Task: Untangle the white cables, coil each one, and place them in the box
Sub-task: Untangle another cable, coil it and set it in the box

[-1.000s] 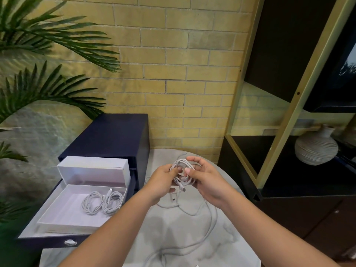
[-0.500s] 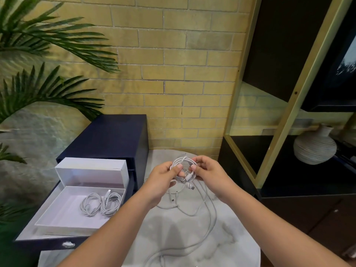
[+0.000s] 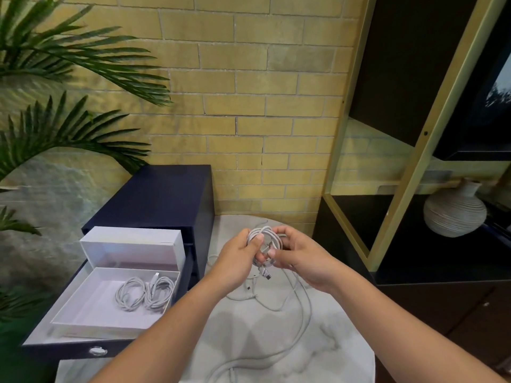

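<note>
Head view looked down on both forearms reaching out over the round marble table [image 3: 262, 344], the two hands meeting close together above its far half. The left hand [image 3: 237, 255] had its fingers and thumb curled round the left edge of a small white cable coil [image 3: 264, 237], with the thumb pressed on top of the loops. The right hand [image 3: 301, 258] gripped the coil's other side, its thumb tip lying across the lower loops and its fingers wrapped behind. A connector end [image 3: 266, 275] hung just under the hands, and the loose white cable [image 3: 302, 308] trailed from below them across the table toward the person. Off to the left of the left hand, and lower, the white box [image 3: 83, 308] sat open in a pulled-out drawer [image 3: 41, 338] of a navy cabinet [image 3: 154, 194], its lid [image 3: 130, 239] standing at the back. Two coiled cables [image 3: 131, 295] lay side by side, touching, in the box's right part. Far to the right of the right hand, a ribbed vase [image 3: 455, 214] stood on a dark shelf.
</note>
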A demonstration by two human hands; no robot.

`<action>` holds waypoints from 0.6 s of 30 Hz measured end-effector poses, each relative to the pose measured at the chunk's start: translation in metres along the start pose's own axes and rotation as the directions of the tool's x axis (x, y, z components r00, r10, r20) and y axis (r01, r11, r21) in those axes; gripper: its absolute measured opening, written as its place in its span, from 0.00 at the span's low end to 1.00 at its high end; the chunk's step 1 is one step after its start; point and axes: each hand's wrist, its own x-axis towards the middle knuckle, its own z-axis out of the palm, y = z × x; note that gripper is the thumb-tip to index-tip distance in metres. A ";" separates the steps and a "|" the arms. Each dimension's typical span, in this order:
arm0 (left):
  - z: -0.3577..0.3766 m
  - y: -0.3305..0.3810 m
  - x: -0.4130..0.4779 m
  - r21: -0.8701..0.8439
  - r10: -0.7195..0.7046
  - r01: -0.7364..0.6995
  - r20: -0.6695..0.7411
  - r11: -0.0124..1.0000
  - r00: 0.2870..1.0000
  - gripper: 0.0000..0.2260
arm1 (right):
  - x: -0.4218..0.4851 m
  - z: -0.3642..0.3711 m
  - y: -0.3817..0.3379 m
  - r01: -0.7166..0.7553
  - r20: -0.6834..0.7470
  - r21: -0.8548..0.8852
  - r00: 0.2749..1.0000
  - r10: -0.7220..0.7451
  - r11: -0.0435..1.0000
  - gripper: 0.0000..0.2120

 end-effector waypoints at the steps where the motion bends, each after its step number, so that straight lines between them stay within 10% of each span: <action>1: 0.000 -0.001 0.000 0.000 -0.006 0.006 -0.022 1.000 1.000 0.10 | -0.001 0.002 -0.001 0.020 -0.048 -0.090 0.999 -0.025 0.996 0.17; 5: 0.003 -0.002 -0.002 -0.007 -0.014 0.014 -0.056 1.000 0.998 0.10 | -0.001 0.004 -0.003 0.062 -0.202 -0.369 0.969 -0.145 0.927 0.15; 13: 0.012 -0.002 -0.010 -0.035 0.006 -0.008 -0.059 0.999 0.998 0.10 | 0.002 -0.003 -0.002 -0.072 -0.159 -0.198 0.987 0.040 0.978 0.12; 18: 0.007 -0.007 -0.015 -0.050 0.026 -0.034 -0.152 0.998 0.988 0.09 | 0.007 0.014 -0.001 -0.002 -0.212 -0.410 0.973 -0.093 0.912 0.08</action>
